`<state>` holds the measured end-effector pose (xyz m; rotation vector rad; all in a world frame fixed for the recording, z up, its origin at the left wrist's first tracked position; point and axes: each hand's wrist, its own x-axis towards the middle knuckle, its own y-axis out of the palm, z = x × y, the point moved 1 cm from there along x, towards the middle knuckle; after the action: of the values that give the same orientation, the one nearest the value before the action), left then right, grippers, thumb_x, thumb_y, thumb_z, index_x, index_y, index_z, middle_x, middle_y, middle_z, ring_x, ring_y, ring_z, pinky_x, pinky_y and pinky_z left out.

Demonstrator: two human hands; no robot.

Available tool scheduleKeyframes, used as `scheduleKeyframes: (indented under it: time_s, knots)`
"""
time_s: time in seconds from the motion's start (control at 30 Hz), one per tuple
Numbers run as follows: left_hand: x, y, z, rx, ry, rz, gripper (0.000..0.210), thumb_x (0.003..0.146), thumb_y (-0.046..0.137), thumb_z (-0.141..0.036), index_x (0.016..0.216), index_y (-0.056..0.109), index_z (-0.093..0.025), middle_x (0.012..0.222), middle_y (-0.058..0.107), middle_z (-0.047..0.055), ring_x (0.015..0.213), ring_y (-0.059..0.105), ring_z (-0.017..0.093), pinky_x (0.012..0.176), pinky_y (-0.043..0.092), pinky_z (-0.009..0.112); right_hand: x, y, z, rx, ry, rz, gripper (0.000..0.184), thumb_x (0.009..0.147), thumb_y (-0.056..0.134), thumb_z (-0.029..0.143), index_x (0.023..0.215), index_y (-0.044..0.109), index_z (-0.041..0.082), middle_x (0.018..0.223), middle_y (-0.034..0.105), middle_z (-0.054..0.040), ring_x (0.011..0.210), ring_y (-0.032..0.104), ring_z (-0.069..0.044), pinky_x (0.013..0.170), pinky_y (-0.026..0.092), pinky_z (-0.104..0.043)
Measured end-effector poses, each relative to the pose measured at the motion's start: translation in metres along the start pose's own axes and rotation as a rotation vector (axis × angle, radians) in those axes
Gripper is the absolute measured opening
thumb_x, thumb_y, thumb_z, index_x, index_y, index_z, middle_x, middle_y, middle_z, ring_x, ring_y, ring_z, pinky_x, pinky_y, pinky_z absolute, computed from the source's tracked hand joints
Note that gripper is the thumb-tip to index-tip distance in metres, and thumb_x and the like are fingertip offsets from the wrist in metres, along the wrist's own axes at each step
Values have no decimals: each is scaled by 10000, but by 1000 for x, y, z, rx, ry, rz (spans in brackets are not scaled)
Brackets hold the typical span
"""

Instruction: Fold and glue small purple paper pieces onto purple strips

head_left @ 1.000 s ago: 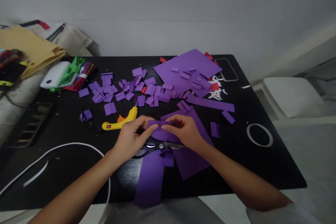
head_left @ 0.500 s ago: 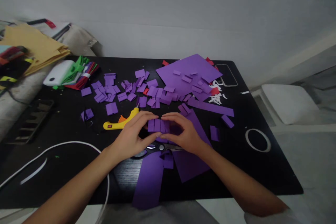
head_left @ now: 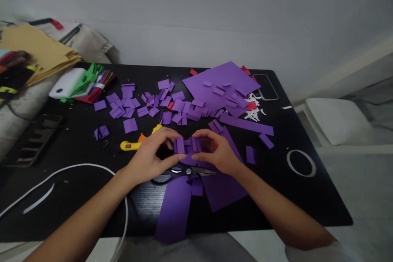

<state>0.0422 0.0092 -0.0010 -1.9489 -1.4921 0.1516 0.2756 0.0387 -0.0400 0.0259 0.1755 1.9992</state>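
My left hand (head_left: 159, 151) pinches a small folded purple paper piece (head_left: 179, 145) between thumb and fingertips. Opposite it, my right hand (head_left: 216, 149) grips another folded purple paper piece (head_left: 195, 145). A gap shows between the two pieces, with more purple paper behind and below. Just under my hands lie black-handled scissors (head_left: 189, 171), partly over purple paper sheets. A yellow glue gun (head_left: 130, 145) rests beside my left hand, its front part hidden by the fingers. Beyond my hands spreads a scatter of folded purple paper pieces (head_left: 178, 105).
On the black table (head_left: 276, 196) sit a large purple sheet (head_left: 211, 82), white paper scraps (head_left: 253, 110) and a tape ring (head_left: 301, 163). A white cable (head_left: 89, 166) curves across the left. Bundled coloured strips (head_left: 95, 84) and yellow envelopes (head_left: 37, 51) are at the far left.
The purple pieces between my hands have come apart in the middle, opening a gap. My hands have moved slightly away from each other.
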Motion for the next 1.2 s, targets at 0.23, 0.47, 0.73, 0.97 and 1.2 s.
scheduleKeyframes:
  time_s: [0.23,0.47,0.73,0.97,1.2]
  knots:
    - [0,1,3,-289,-158,-70,363,849,848,-285,1151,677,-181,937,711,40,774,702,143,714,618,265,1,-1,0,150,86,4,571,556,1025,354,1046,745,267,1107,714,-23,994,685,-192,954,575,-355]
    - [0,4,2,-354,-191,-94,399,854,836,-274,1219,704,-183,961,729,52,831,715,151,760,624,262,0,-1,1,168,55,-14,568,554,1024,319,1045,739,279,1099,691,-15,1029,664,-192,944,563,-331]
    - [2,1,1,-128,-85,-106,370,864,828,-300,1206,730,-200,979,749,56,804,700,154,786,621,281,0,-1,5,66,14,54,515,674,969,340,1150,778,297,1210,737,-37,1134,683,-225,1051,544,-404]
    - [2,-1,0,-105,-56,-108,368,868,834,-292,1209,729,-202,977,735,45,820,696,149,791,596,257,1,-2,3,66,-55,2,563,611,1015,365,1075,708,282,1123,711,-27,1091,693,-218,1008,581,-391]
    - [1,-4,0,-93,-80,-122,348,869,827,-278,1196,734,-200,980,745,40,822,700,148,797,598,250,1,-3,4,0,-111,-22,623,615,1020,376,1122,670,281,1111,727,-38,1102,703,-232,988,592,-406]
